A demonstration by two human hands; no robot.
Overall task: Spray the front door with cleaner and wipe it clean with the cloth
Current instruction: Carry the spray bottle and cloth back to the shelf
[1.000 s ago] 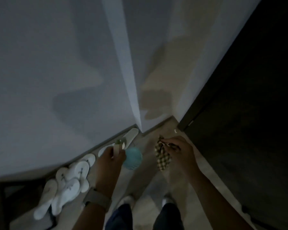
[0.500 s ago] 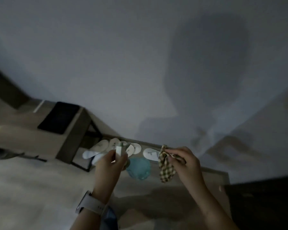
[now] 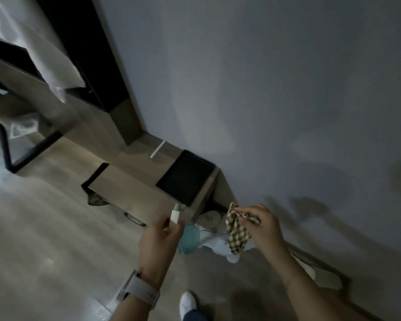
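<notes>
Head view: your left hand (image 3: 159, 242) fingers clamp the spray bottle (image 3: 177, 213); right hand (image 3: 263, 224) fingers pinch the checked cloth (image 3: 236, 235) beside it.

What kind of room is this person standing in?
Probably a home entryway or hallway, dimly lit. Pale slippers lie on the wood-look floor along a plain wall, beside a low bench of the sort kept by a front door.

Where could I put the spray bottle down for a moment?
Bare wooden floor lies left of the left hand, in front of the low wooden bench. The bench top is free between the white stick and the black rectangular tray. Under the bench's right end, white slippers crowd the floor.
</notes>
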